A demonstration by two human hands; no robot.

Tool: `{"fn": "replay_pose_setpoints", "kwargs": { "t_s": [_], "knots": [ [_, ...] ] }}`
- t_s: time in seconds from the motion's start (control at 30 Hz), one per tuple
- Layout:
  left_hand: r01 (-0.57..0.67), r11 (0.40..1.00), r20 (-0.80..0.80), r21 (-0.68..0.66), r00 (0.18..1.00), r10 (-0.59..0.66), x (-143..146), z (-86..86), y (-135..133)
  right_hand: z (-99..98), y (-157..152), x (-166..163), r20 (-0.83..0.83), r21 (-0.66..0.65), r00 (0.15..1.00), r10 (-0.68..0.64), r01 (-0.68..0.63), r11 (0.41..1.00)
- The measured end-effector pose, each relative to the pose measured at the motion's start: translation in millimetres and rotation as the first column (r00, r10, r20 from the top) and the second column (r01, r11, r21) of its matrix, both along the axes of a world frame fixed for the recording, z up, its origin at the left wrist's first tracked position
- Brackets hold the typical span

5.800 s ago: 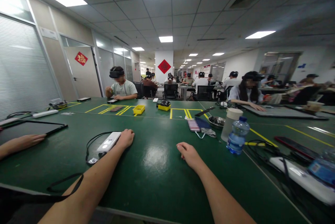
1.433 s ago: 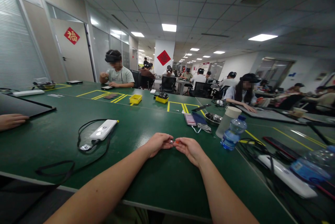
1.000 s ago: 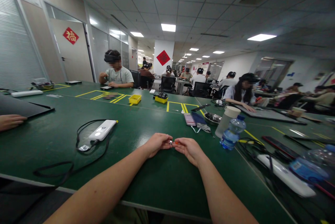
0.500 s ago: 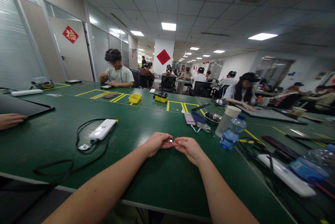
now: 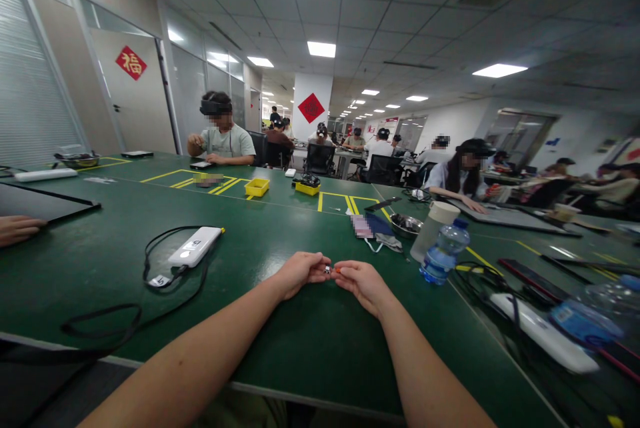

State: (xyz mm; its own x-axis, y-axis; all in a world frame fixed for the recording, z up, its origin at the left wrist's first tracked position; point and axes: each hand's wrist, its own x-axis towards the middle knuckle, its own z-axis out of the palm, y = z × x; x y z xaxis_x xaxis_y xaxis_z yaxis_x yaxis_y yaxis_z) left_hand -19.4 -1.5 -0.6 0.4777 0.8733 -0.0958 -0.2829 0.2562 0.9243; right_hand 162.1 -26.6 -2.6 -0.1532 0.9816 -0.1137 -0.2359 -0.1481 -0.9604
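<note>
Over the green table (image 5: 260, 235), my left hand (image 5: 303, 275) is closed in a pinch on a tiny white and dark piece (image 5: 327, 269), too small to name. Facing it, my right hand (image 5: 365, 285) pinches a small orange piece (image 5: 338, 269) between thumb and fingers; its kind cannot be made out. The fingertips of both hands almost meet, and the two pieces are close together. My fingers partly cover both pieces.
A white power bank (image 5: 196, 247) with a black cable lies left. To the right stand a blue-capped water bottle (image 5: 445, 251), a pale cup (image 5: 434, 231) and a metal bowl (image 5: 406, 225). Yellow trays (image 5: 257, 187) sit farther back. Co-workers (image 5: 225, 138) sit around the table.
My hands hold almost the same position and the same grip. The whole view has shifted very slightly.
</note>
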Motion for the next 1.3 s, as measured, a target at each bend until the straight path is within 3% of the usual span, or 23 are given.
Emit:
{"fn": "replay_pose_setpoints", "kwargs": {
  "t_s": [1.3],
  "knots": [
    [0.04,0.987,-0.083,0.157,0.996,-0.027,0.3,-8.2,0.3,1.9,-0.8,-1.9,-0.006,0.005,0.999,0.032,-0.032,0.999]
  ]
}}
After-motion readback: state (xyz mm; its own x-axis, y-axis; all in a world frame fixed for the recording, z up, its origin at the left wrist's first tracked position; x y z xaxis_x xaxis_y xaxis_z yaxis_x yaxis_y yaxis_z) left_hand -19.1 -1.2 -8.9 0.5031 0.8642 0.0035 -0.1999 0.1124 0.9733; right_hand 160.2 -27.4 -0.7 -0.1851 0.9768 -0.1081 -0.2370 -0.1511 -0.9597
